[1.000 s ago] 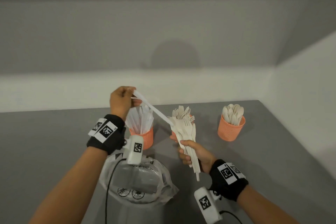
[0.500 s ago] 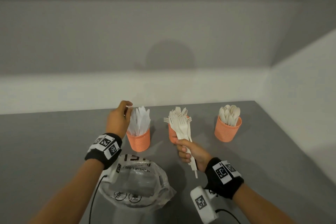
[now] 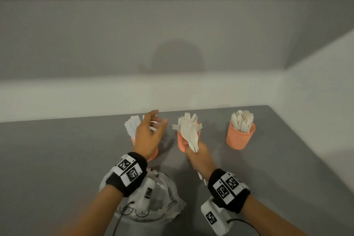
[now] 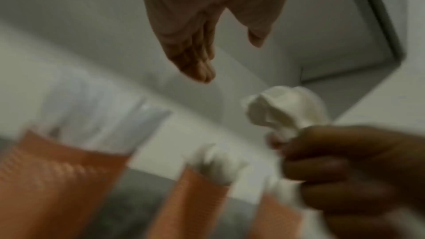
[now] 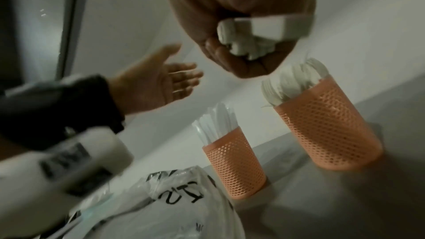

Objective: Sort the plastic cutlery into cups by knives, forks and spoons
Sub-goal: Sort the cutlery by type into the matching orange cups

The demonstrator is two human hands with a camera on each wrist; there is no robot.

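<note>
The right hand closes its grip around a bundle of forks, fingers curled on the handles near the lower end, the tines fanned out above. The left hand is spread and holds nothing; it hovers in front of the knife cup.

The bundle sits just in front of the fork cup, which is already crowded with forks. The spoon cup stands well apart to the right of this grip.

I judge the forks to be very light, thin and a bit springy, with smooth surfaces that slide on each other. So a loose hold could let some slip out of the fan. Taking them at the handles, as now, seems good, because the tines can catch on those already in the cup.

The mesh cups look light too, and a push from the side could tip one.

Behind the cups the table meets the wall closely. Toward the person lies a clear plastic bag, below both wrists. Open room is mostly above the cups and to the left of the free hand.
</note>
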